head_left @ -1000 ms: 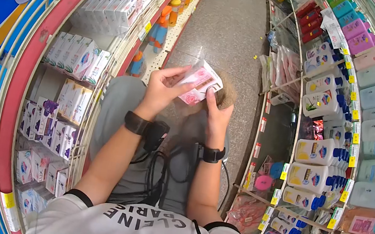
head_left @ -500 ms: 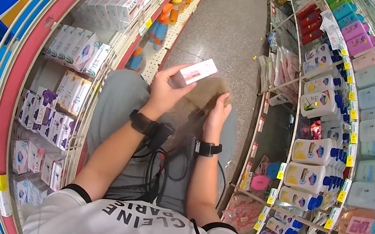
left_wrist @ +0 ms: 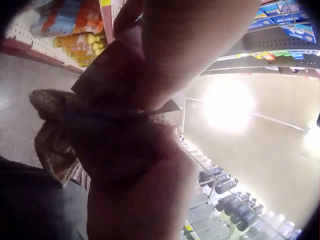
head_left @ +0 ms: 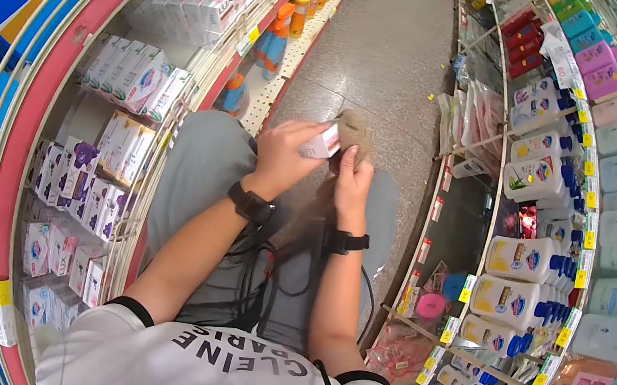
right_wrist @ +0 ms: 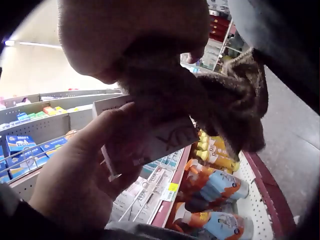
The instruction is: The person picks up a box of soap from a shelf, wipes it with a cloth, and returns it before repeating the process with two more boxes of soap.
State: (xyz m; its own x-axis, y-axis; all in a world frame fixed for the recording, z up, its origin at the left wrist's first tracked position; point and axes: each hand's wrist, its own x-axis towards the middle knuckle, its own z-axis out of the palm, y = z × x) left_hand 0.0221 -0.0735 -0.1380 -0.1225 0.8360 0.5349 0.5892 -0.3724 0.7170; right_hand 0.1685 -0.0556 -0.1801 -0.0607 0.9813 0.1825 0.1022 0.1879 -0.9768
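My left hand (head_left: 282, 157) grips a small white-and-pink LUX soap box (head_left: 321, 144) by its sides. In the right wrist view the letters on the box (right_wrist: 165, 142) show between the thumb and fingers. My right hand (head_left: 353, 187) pinches a brown cloth (head_left: 354, 132), thumb on top, right at the end of the box. The cloth (right_wrist: 235, 107) hangs in folds past the right hand and overlaps the box. In the left wrist view both hands are dark, with the cloth (left_wrist: 57, 135) sticking out to the left.
On the left, a shelf holds rows of soap boxes (head_left: 128, 73) behind a wire rail, with orange-capped bottles (head_left: 275, 36) farther along. Lotion bottles (head_left: 522, 259) and hanging packets stand on the right shelf. The tiled aisle floor (head_left: 380, 33) runs between, beyond my bent knees.
The left hand has turned the box so another side faces up. The right hand has gone from touching the box, to holding the cloth apart, to bringing the cloth against the box's end.
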